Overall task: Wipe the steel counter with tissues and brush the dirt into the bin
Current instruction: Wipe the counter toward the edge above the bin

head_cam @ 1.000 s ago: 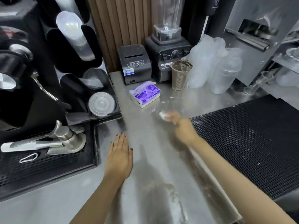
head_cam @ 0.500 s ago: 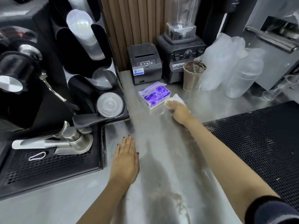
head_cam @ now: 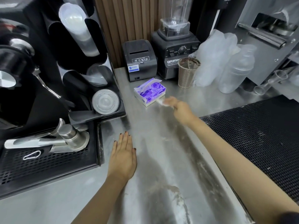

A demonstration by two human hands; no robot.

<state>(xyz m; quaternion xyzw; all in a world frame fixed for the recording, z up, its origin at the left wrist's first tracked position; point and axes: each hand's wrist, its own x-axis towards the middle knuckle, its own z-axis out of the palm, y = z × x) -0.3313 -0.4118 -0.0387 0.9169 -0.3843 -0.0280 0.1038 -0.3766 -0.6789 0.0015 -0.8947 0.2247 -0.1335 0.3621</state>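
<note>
Here the right hand [head_cam: 181,109] reaches forward over the steel counter [head_cam: 153,131], its fingers bunched on a small white tissue [head_cam: 161,102] held against the steel (motion blur hides how far each finger curls). The tissue sits at the fingertips, just beside the near corner of the purple tissue box [head_cam: 149,92]; whether the two touch cannot be told. The wad is crumpled and blurred, so no long axis can be read from it.

The left hand [head_cam: 123,157] lies flat on the counter, palm down, fingers straight and close together, pointing away from the person.

Edges:
- Left of the left fingers, the raised rim of a black drip tray [head_cam: 48,164] bounds the steel.
- Right of the right fingers, a black grid mat [head_cam: 258,139] forms the other edge.
- Beyond the right fingertips stand a receipt printer [head_cam: 139,59], a blender [head_cam: 174,49] and a ribbed metal cup [head_cam: 187,75].

Between the two black edges the counter forms a strip whose long axis runs from the person toward the printer. Bare steel lies between the two hands. Pale dirt streaks [head_cam: 176,191] run along the strip, behind both sets of fingers, near the right forearm.
</note>
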